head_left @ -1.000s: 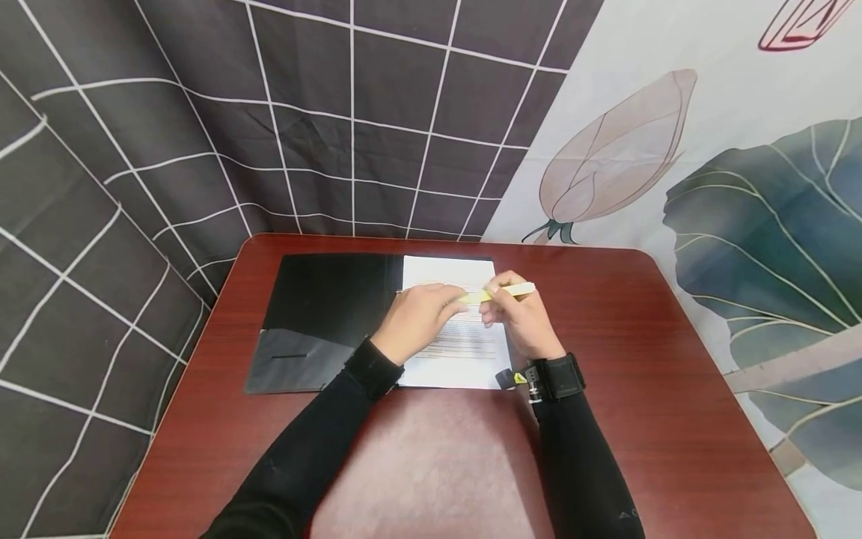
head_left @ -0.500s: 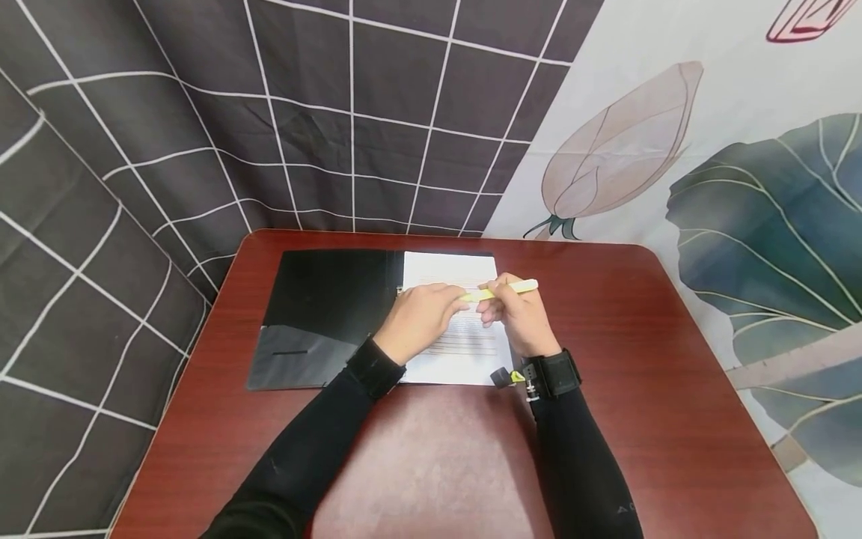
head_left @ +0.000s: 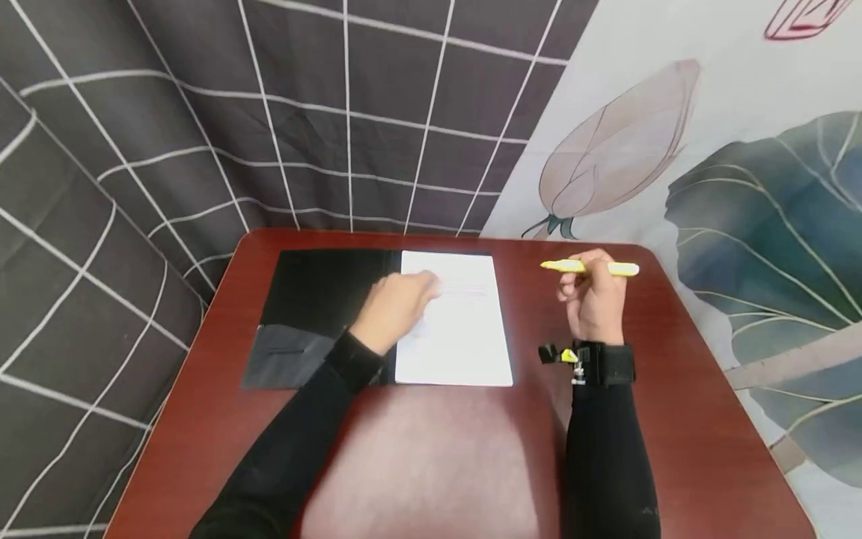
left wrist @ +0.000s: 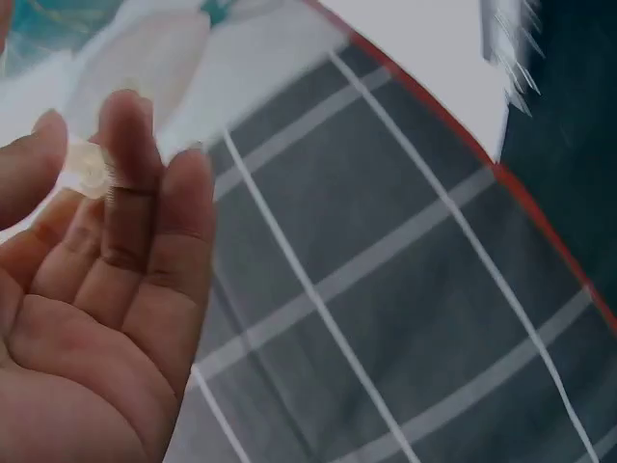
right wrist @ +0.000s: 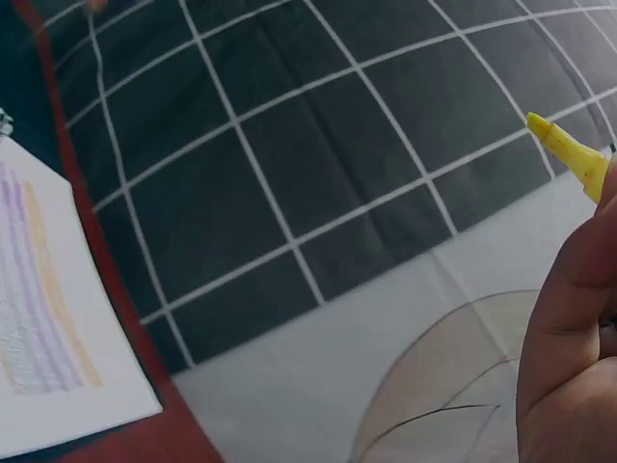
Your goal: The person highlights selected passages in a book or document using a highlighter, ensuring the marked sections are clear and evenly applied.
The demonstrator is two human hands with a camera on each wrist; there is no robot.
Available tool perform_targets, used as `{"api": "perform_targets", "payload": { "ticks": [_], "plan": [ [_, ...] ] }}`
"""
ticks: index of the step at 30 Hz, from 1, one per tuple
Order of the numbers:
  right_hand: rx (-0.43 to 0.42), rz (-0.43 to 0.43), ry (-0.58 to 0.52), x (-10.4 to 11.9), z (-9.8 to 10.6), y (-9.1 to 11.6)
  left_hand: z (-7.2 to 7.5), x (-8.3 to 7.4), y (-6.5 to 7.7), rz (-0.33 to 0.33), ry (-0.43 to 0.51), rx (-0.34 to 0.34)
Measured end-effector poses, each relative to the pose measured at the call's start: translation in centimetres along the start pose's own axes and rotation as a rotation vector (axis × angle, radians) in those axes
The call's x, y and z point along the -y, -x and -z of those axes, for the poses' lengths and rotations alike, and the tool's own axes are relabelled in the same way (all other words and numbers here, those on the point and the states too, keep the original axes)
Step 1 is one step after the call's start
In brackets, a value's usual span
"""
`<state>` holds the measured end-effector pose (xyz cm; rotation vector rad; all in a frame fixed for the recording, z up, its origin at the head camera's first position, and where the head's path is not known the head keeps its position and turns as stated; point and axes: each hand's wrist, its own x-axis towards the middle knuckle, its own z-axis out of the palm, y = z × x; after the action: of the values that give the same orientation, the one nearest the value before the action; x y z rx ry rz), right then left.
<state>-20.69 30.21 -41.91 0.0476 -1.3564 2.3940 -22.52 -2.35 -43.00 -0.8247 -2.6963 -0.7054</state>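
Note:
My right hand holds a yellow highlighter over the table's right side, its bare yellow tip pointing left. In the right wrist view the highlighter's chisel tip juts from the fingers at the right edge. My left hand hovers by the inner edge of the paper. The left wrist view shows its thumb and fingers pinching a small pale, round-ended cap, mostly covered by the fingers. Purple and orange highlighted lines run across the printed sheet.
The paper lies in the right side of an open black folder, whose left side has a pocket. Beneath is a reddish-brown table. A dark checked cloth and a flower-patterned cloth hang behind it.
The hands were together over the paper at the highlighter. Now the highlighter is uncapped; my right hand has moved right with it, and my left hand has shifted slightly left with the cap.

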Motion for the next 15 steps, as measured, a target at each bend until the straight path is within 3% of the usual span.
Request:
{"api": "perform_targets", "payload": {
  "ticks": [4,8,9,13,15],
  "plan": [
    [0.006,-0.026,-0.004,0.0,0.1,0.1,-3.3,-2.6,-3.1,-0.059,-0.027,0.133],
    [-0.001,-0.022,-0.043,0.2,0.2,0.1,-8.0,-5.1,-6.8,-0.145,-0.077,0.244],
    [0.002,-0.017,-0.046,0.3,0.3,0.1,-10.3,-5.1,-7.7,-0.169,-0.080,0.250],
    [0.001,-0.003,-0.028,0.8,0.4,0.1,-14.2,-7.3,-10.0,-0.219,-0.123,0.321],
    [0.003,0.005,-0.035,1.1,0.4,0.2,-16.6,-8.0,-11.3,-0.246,-0.163,0.319]
  ]
}}
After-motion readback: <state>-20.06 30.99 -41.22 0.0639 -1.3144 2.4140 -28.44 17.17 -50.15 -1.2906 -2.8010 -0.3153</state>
